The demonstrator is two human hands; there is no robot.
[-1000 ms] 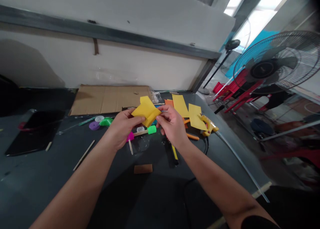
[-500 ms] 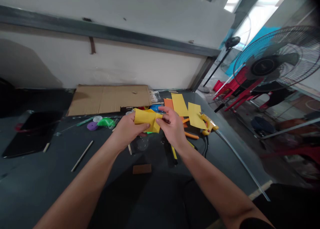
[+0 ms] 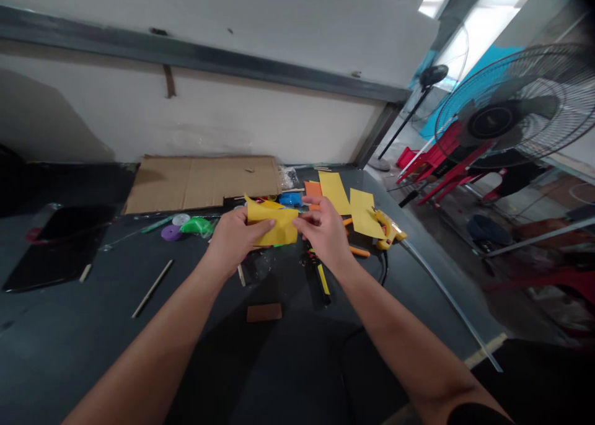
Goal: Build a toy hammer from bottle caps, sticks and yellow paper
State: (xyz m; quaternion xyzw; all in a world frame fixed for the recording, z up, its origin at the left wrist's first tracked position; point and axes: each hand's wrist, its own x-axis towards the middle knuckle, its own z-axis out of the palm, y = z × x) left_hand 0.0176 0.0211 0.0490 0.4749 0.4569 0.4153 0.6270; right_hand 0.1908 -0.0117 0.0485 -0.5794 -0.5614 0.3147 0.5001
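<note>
A piece of yellow paper (image 3: 274, 228) is held above the dark table, curled up at its upper left corner. My left hand (image 3: 235, 234) grips its left side, the thumb lying across the front. At the right edge my right hand (image 3: 323, 227) pinches the paper between thumb and fingers. Behind it lie an orange sheet (image 3: 313, 189) and two yellow sheets, one farther back (image 3: 333, 192) and one nearer the right (image 3: 365, 213). A yellow-and-black tool (image 3: 321, 279) rests below my right hand.
Cardboard (image 3: 204, 180) lies along the wall. A yellow glue gun (image 3: 388, 230) with a black cord is to the right, near a clear stick (image 3: 450, 304). Left are a green packet (image 3: 198, 227), a purple disc (image 3: 171, 233), a wooden stick (image 3: 152, 287) and a phone-like black slab (image 3: 51, 245). A brown block (image 3: 264, 312) sits in front.
The yellow paper's right part, folded up under my right fingers before, now lies flatter toward me. My right hand has shifted slightly right.
</note>
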